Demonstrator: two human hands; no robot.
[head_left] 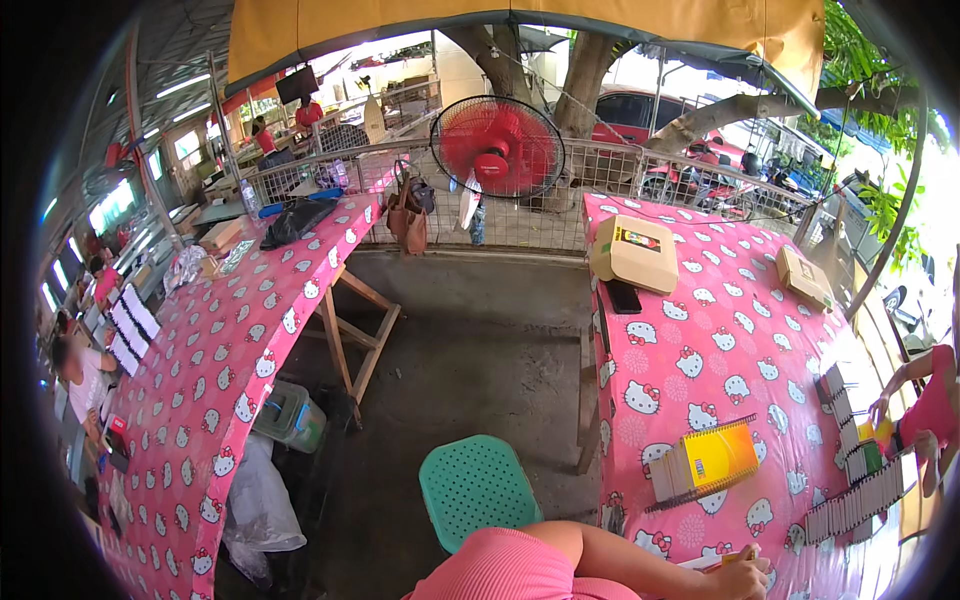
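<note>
My left hand (741, 577) is at the lower right, over the near end of the right-hand table. Its bare arm reaches across from a pink ribbed sleeve (495, 568). The fingers are curled closed around something small, partly yellowish, that I cannot make out. Beyond that hand lies a stack of spiral-bound notebooks (705, 462) with a yellow cover on top. My right hand is out of view.
A pink patterned cloth covers the right table (660, 350) and the left table (215, 390). Between them stands a green stool (478, 490). Cardboard boxes (634, 255), a phone (622, 298) and rows of notebooks (850, 515) lie rightward. Another person (925, 405) works there. A red fan (497, 147) stands ahead.
</note>
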